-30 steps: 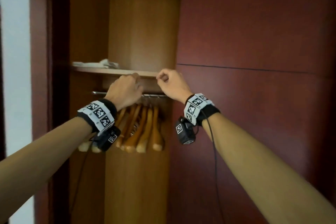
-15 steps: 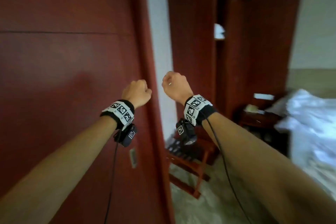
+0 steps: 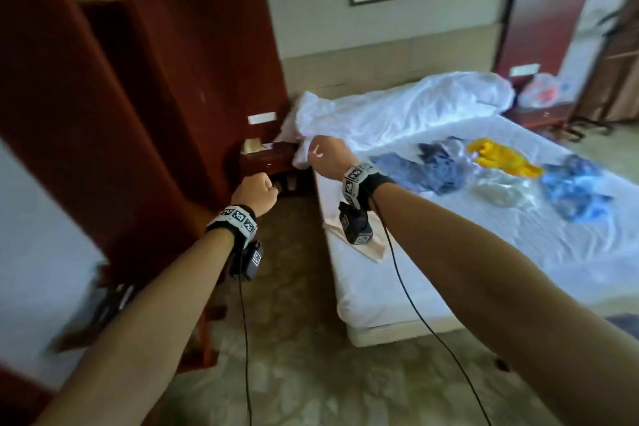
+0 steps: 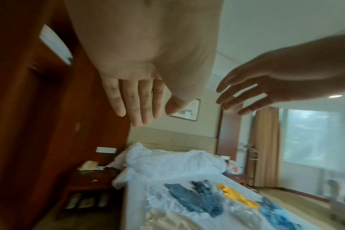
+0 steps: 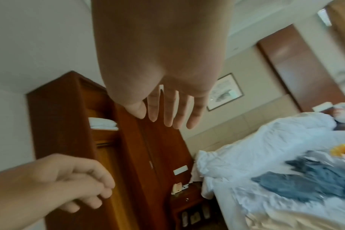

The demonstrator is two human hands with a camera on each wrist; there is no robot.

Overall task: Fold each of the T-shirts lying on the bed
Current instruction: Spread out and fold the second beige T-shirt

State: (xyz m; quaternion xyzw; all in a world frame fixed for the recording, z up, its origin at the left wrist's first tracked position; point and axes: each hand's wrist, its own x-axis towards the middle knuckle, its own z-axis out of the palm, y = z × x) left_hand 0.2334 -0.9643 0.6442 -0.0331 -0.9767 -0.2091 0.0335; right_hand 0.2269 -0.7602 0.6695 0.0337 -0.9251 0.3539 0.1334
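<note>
Several crumpled T-shirts lie on the white bed (image 3: 449, 273): a grey-blue one (image 3: 428, 169), a yellow one (image 3: 501, 157), a bright blue one (image 3: 574, 190) and a pale one (image 3: 498, 192). The grey-blue shirt (image 4: 195, 197) and the yellow shirt (image 4: 238, 196) also show in the left wrist view. My left hand (image 3: 256, 192) hangs in the air over the floor, left of the bed, holding nothing. My right hand (image 3: 328, 156) is raised above the bed's near left corner, also empty. Both wrist views show relaxed fingers (image 4: 136, 101) (image 5: 167, 109).
A bunched white duvet (image 3: 397, 111) covers the head of the bed. A dark red wardrobe (image 3: 138, 79) stands close on my left, with a nightstand (image 3: 266, 159) between it and the bed. A cream cloth (image 3: 371, 251) hangs at the bed's edge. Patterned floor lies in front.
My view has swung right from the wardrobe's hanger rail to the bed. Both hands have left the rail and now hang empty in the air.
</note>
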